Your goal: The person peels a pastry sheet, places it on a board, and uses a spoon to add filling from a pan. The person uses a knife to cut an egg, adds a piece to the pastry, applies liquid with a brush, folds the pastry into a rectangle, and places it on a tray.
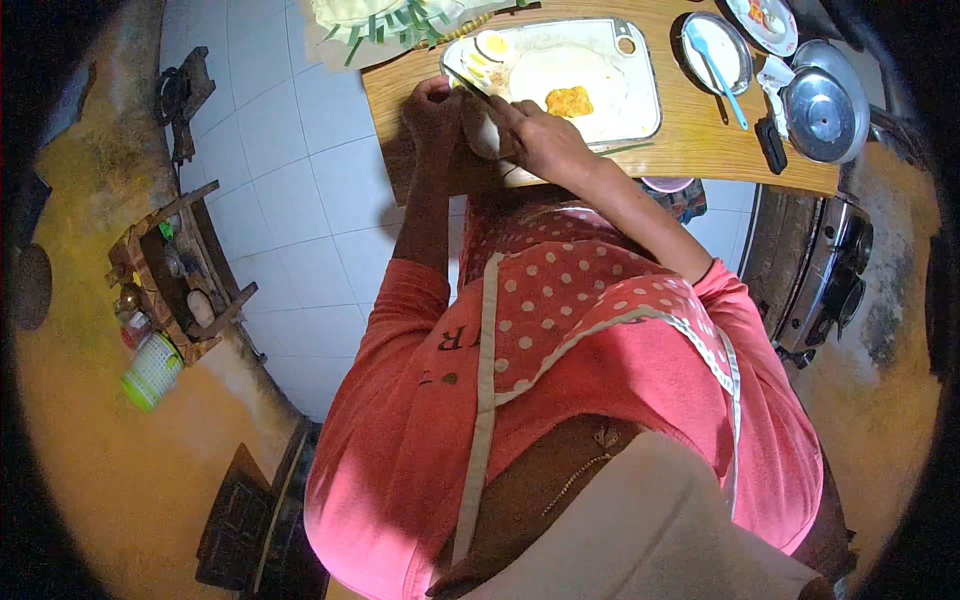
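A white rectangular cutting board (640,85) lies near the front edge of the wooden table. On it are a thin round pale wrapper (540,72) with an orange-yellow filling (570,101), and cut boiled egg pieces (492,45) at the left. My right hand (545,140) is closed around a knife (466,83), its dark blade angled up and left beside the egg. My left hand (432,115) is at the board's left edge, fingers bent together by the blade; what they pinch is too small to make out. A pale rounded thing (487,135) shows between my hands, partly covered.
Right of the board stand a bowl of white paste (728,65) with a blue spatula (712,68), a metal lid (820,115) and a dark clip-like object (771,146). Banana-leaf strips and pale wraps (385,20) lie at the far left. A stove (830,270) is at the right.
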The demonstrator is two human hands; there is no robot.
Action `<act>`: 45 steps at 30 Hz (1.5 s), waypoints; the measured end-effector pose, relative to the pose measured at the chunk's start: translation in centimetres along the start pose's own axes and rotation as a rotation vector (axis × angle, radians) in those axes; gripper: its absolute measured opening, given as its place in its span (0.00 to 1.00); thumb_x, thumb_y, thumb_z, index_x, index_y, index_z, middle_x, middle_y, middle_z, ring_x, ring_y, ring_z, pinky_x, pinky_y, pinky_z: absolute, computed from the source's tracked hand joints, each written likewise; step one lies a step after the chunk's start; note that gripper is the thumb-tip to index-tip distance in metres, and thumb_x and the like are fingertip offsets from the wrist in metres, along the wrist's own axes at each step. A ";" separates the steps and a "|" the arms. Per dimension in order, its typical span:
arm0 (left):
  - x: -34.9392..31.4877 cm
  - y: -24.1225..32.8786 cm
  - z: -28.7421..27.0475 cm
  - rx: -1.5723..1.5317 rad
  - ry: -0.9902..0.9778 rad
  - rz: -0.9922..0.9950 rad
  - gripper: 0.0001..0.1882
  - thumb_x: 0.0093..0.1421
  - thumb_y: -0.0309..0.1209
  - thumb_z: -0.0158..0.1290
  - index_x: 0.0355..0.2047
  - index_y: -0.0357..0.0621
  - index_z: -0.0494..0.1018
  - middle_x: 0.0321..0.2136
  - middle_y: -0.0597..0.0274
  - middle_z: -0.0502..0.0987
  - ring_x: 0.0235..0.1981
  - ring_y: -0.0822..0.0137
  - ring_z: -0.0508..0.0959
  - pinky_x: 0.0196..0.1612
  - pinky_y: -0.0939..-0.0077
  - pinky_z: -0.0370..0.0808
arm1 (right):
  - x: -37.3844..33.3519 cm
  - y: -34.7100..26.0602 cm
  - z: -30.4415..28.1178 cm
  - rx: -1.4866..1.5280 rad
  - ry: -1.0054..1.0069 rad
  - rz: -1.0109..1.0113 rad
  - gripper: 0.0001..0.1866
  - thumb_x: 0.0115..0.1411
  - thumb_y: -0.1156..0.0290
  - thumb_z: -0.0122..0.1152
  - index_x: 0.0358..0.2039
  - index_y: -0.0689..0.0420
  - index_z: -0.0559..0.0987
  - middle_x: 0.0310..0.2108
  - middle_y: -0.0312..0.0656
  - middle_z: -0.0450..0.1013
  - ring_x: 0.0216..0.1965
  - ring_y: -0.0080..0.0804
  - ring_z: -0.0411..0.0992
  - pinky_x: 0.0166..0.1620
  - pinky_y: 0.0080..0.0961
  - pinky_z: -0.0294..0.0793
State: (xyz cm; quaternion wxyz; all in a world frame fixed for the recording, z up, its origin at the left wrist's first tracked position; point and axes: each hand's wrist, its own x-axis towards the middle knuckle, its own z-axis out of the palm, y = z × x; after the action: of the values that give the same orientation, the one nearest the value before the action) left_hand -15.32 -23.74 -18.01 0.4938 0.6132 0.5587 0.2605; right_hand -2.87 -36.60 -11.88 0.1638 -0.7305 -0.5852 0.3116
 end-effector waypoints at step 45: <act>-0.1 -1.1 -0.1 0.224 0.083 0.230 0.13 0.43 0.29 0.57 0.30 0.38 0.79 0.23 0.53 0.80 0.27 0.61 0.81 0.35 0.72 0.76 | -2.1 -1.2 -1.1 0.077 -0.053 0.001 0.28 0.54 0.71 0.53 0.57 0.62 0.64 0.36 0.58 0.71 0.36 0.53 0.73 0.40 0.42 0.72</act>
State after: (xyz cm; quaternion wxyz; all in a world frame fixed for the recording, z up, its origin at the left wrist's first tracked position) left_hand -15.87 -23.92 -18.95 0.3658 0.7132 0.5302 0.2764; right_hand -3.36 -38.13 -9.77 0.1761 -0.7156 -0.5765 0.3530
